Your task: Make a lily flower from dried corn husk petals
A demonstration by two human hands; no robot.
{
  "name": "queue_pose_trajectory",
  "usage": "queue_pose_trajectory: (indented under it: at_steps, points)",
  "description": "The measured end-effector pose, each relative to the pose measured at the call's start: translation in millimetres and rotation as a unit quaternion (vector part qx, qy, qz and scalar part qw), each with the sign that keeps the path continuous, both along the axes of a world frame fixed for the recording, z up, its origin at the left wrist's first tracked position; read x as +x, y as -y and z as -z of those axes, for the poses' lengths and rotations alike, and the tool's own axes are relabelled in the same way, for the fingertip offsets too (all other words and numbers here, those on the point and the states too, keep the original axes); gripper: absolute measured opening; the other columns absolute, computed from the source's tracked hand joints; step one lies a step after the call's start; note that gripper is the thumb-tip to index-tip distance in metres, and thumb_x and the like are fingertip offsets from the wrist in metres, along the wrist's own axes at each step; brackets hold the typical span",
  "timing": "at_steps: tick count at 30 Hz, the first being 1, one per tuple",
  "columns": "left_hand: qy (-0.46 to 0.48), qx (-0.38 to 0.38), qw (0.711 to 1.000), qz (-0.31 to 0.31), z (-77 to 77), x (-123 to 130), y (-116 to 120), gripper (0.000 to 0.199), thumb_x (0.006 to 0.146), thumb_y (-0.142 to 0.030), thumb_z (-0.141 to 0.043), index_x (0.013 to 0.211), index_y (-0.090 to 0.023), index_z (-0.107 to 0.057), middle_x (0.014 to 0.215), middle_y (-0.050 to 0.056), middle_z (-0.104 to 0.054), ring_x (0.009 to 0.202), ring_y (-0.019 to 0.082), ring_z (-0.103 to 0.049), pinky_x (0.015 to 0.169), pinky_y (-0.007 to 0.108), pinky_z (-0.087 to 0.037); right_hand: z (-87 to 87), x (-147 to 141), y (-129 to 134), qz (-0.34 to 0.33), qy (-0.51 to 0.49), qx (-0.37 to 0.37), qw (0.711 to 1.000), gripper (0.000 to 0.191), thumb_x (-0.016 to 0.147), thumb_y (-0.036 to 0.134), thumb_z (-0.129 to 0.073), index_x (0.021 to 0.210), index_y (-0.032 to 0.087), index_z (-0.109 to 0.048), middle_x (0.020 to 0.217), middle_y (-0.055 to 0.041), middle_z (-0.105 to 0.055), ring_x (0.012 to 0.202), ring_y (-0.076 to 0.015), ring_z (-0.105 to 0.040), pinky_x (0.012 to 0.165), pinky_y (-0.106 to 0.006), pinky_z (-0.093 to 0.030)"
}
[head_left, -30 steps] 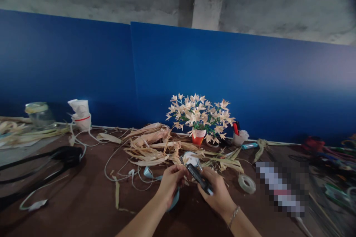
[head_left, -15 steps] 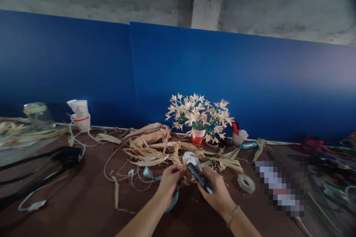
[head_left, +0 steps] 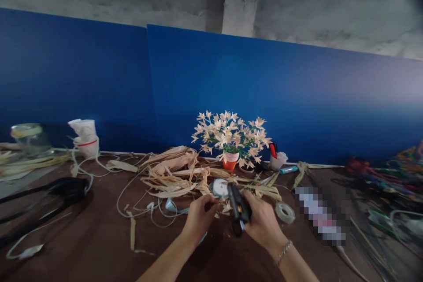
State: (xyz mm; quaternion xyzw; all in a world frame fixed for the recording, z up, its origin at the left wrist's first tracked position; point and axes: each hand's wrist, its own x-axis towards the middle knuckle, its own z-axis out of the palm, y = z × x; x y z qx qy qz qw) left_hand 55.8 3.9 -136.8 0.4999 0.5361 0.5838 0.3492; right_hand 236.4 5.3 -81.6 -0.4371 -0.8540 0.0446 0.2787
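My left hand (head_left: 201, 216) is closed in a pinch near the middle of the table. Whatever sits between its fingertips is too small to make out, and a bit of light blue strip (head_left: 202, 239) shows beneath the hand. My right hand (head_left: 261, 216) is wrapped round a black hand tool (head_left: 235, 207) with a long body, now standing nearly upright in view. Just beyond the tool lies a white round object (head_left: 219, 187). Dry corn husks (head_left: 175, 163) are heaped past my left hand. Behind them stands a red-and-white cup (head_left: 230, 161) of pale husk flowers (head_left: 224, 131).
A roll of clear tape (head_left: 285, 213) lies right of my right hand. A blurred-out strip (head_left: 320, 216) with a cord is farther right. At left are a black-handled item (head_left: 68, 189), a white cup (head_left: 86, 143) and a glass jar (head_left: 31, 141). Blue panels (head_left: 247, 88) close off the back.
My right hand has turned the black tool from a slant to nearly upright. The left hand keeps its pinch. The whole view has shifted, so the table's things appear farther left.
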Motion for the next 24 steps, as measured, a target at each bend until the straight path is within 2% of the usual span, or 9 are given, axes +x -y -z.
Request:
queue_pose_trajectory:
  at_steps: [2,4,8,12,16,18,19,22,24]
  points:
    - [0.02,-0.004,1.0,-0.004,-3.3,-1.1,0.6,0.016,0.06,-0.031,-0.063,0.058,-0.015,-0.062,0.045,-0.002,-0.053,0.041,0.01,-0.044,0.042,0.02,-0.032,-1.0,15.5,-2.1,0.09,0.027,-0.013,0.995,0.021,0.061,0.019,-0.049,0.082,0.019,-0.046,0.073,-0.0024,-0.057,0.07,-0.0188,-0.054,0.059,-0.025,-0.035]
    - [0.055,-0.016,0.998,-0.019,-7.3,-2.8,0.5,0.02,0.059,-0.034,-0.064,0.061,-0.014,-0.061,0.043,-0.003,-0.051,0.04,0.01,-0.044,0.042,0.02,-0.032,3.3,35.6,-3.1,0.145,0.062,-0.055,0.986,0.022,0.062,0.019,-0.049,0.084,0.017,-0.045,0.08,-0.0057,-0.059,0.075,-0.0213,-0.056,0.063,-0.028,-0.037]
    - [0.114,-0.045,0.992,-0.023,-12.6,-5.1,0.1,0.023,0.057,-0.036,-0.065,0.061,-0.014,-0.06,0.037,-0.005,-0.045,0.036,0.008,-0.038,0.038,0.018,-0.028,24.0,73.4,-3.2,0.277,0.114,-0.084,0.95,0.019,0.07,0.018,-0.044,0.088,0.013,-0.046,0.084,-0.0128,-0.059,0.081,-0.0245,-0.058,0.064,-0.03,-0.039]
    - [0.139,-0.039,0.989,-0.023,-12.1,-5.0,0.4,0.023,0.057,-0.037,-0.065,0.06,-0.014,-0.059,0.037,-0.006,-0.045,0.035,0.007,-0.037,0.036,0.018,-0.027,37.8,91.1,-0.7,0.338,0.16,-0.113,0.921,0.015,0.075,0.024,-0.044,0.084,0.013,-0.048,0.079,-0.0129,-0.06,0.076,-0.0249,-0.061,0.061,-0.03,-0.04]
    - [0.142,-0.035,0.989,-0.022,-9.9,-4.7,0.3,0.024,0.059,-0.037,-0.064,0.062,-0.013,-0.059,0.039,-0.005,-0.045,0.036,0.006,-0.037,0.036,0.017,-0.027,22.4,87.6,5.6,0.379,0.213,-0.101,0.895,0.023,0.069,0.035,-0.053,0.079,0.015,-0.052,0.078,-0.0127,-0.061,0.078,-0.0298,-0.059,0.062,-0.037,-0.04]
    - [0.145,-0.028,0.989,-0.028,-9.6,-4.5,0.1,0.024,0.06,-0.036,-0.064,0.063,-0.013,-0.059,0.04,-0.005,-0.045,0.037,0.006,-0.037,0.037,0.017,-0.028,8.0,73.7,7.5,0.36,0.217,-0.046,0.906,0.019,0.069,0.032,-0.054,0.078,0.015,-0.055,0.079,-0.0129,-0.061,0.078,-0.03,-0.058,0.064,-0.039,-0.038]
    - [0.147,-0.027,0.988,-0.031,-9.6,-4.3,0.1,0.024,0.06,-0.036,-0.064,0.063,-0.013,-0.058,0.04,-0.006,-0.044,0.037,0.006,-0.037,0.037,0.017,-0.028,1.7,62.4,7.6,0.327,0.202,-0.016,0.923,0.015,0.07,0.029,-0.052,0.077,0.017,-0.057,0.08,-0.0119,-0.061,0.077,-0.0286,-0.057,0.064,-0.038,-0.037]
    - [0.153,-0.026,0.987,-0.034,-10.2,-4.2,0.5,0.025,0.06,-0.037,-0.064,0.062,-0.013,-0.058,0.039,-0.006,-0.043,0.037,0.006,-0.036,0.037,0.017,-0.027,-5.2,14.9,4.1,0.141,0.135,-0.001,0.981,0.017,0.076,0.019,-0.045,0.066,0.022,-0.059,0.076,-0.0047,-0.063,0.077,-0.0213,-0.056,0.066,-0.033,-0.036]
    - [0.15,-0.023,0.988,-0.038,-10.3,-4.9,0.9,0.025,0.059,-0.037,-0.064,0.062,-0.013,-0.059,0.039,-0.006,-0.044,0.037,0.006,-0.036,0.038,0.017,-0.027,2.1,-19.1,-0.4,0.027,0.115,-0.023,0.993,0.019,0.074,0.015,-0.046,0.065,0.022,-0.06,0.07,-0.003,-0.063,0.075,-0.0193,-0.056,0.067,-0.03,-0.035]
